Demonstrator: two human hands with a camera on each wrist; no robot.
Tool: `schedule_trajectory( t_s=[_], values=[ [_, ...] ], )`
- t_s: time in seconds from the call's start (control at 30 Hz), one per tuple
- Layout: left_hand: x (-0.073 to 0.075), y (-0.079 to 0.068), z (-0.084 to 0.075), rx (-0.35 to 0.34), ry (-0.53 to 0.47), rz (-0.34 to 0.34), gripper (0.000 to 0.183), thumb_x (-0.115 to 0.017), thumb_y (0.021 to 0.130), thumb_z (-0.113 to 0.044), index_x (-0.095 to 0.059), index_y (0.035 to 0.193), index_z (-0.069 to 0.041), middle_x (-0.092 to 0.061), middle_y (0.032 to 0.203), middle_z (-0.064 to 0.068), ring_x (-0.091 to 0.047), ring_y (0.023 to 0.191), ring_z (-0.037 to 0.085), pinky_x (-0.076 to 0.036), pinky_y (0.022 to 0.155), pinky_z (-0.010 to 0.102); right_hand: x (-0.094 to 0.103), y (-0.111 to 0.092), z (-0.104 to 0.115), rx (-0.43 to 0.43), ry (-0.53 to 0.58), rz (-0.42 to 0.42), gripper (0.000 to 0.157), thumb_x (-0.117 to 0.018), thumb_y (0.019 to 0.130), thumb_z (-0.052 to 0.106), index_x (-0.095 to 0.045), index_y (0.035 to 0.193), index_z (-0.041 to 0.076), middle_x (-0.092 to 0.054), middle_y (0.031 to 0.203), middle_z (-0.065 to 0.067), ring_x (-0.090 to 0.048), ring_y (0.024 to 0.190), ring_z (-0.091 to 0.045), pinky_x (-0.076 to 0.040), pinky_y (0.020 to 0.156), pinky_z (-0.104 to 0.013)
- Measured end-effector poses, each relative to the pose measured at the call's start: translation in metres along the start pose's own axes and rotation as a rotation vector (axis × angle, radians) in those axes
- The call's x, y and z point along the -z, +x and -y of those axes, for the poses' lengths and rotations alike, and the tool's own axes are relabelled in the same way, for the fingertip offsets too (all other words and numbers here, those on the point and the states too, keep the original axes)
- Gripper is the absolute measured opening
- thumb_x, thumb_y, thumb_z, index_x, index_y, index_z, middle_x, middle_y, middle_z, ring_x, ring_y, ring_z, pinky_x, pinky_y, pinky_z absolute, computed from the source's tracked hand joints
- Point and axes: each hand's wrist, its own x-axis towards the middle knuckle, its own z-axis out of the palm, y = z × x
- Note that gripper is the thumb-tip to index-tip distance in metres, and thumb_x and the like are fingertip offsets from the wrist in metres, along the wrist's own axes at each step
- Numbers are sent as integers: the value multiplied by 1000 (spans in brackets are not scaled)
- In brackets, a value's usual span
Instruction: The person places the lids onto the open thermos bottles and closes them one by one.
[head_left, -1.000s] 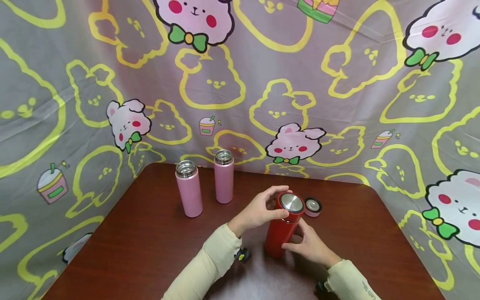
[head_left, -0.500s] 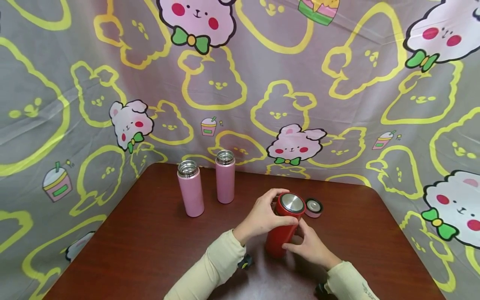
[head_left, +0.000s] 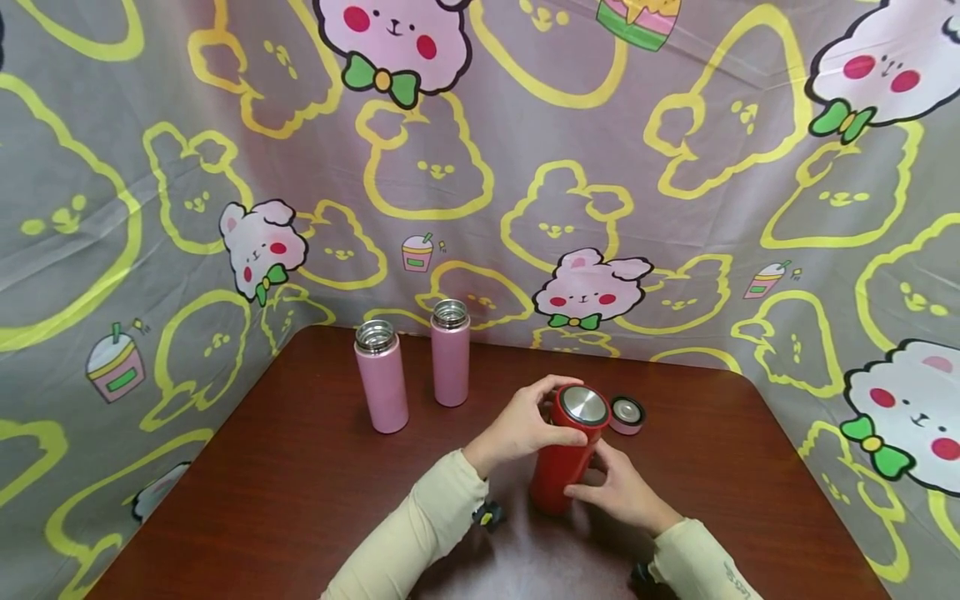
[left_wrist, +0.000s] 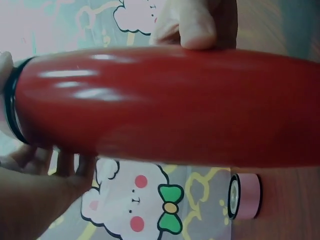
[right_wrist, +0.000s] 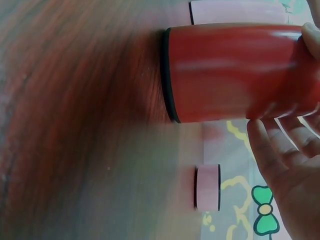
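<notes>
In the head view a red thermos bottle [head_left: 561,471] stands upright on the table, with a silver disc set in the top of its red lid [head_left: 585,406]. My left hand [head_left: 521,425] grips the lid, thumb on the near side and fingers behind. Lower down, my right hand [head_left: 626,492] holds the bottle's body from the right. The left wrist view shows the red body [left_wrist: 170,107] close up, running across the picture. The right wrist view shows its black-rimmed base [right_wrist: 170,75] at the table and right-hand fingers [right_wrist: 260,142] along its side.
Two pink thermos bottles [head_left: 382,387] [head_left: 450,362] stand lidless at the back left of the table [head_left: 300,500]. Behind the red bottle lies a pink lid [head_left: 627,414], inner side up. A patterned cloth [head_left: 480,183] hangs round the back and sides.
My left thumb slid right across the lid's near side, then came back slightly. My right hand stayed on the body. The red bottle remains in its place.
</notes>
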Motion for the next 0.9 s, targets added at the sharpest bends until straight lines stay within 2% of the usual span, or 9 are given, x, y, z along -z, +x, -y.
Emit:
schedule_trajectory(
  t_s=[0.2, 0.33, 0.7, 0.8, 0.9],
  values=[
    [5, 7, 6, -40, -45, 89, 56, -76, 78, -12, -53, 129, -16, -62, 111, -4, -57, 98, 11, -50, 83, 29, 1, 0, 0, -40, -24, 1, 69, -82, 73, 16, -46, 132, 13, -58, 124, -3, -58, 108, -12, -49, 87, -32],
    [7, 8, 7, -54, -58, 122, 56, -76, 79, -13, -52, 130, -17, -62, 112, -5, -58, 100, 11, -49, 85, 29, 1, 0, -2, -62, -20, 14, 70, -82, 74, 22, -43, 132, 15, -57, 124, -2, -57, 110, -13, -48, 90, -30],
    [14, 15, 12, -71, -94, 191, 61, -75, 78, -4, -52, 133, -16, -63, 115, -3, -57, 104, 11, -48, 89, 30, 4, 3, -5, -21, 25, 79, 67, -80, 77, 19, -40, 131, 12, -59, 122, -7, -59, 108, -14, -48, 88, -30],
    [17, 17, 16, -78, -130, 234, 61, -75, 79, -10, -50, 134, -16, -62, 118, -2, -56, 106, 13, -47, 91, 32, 5, 3, -6, -8, 27, 93, 66, -79, 78, 18, -40, 131, 10, -59, 121, -9, -59, 107, -15, -49, 88, -31],
    [19, 19, 20, -83, -164, 280, 64, -76, 80, -28, -49, 136, -14, -61, 120, 0, -55, 108, 14, -46, 92, 33, 7, 3, -7, -31, 43, 116, 67, -79, 78, 18, -40, 131, 9, -58, 122, -9, -59, 108, -15, -48, 88, -31]
  ],
)
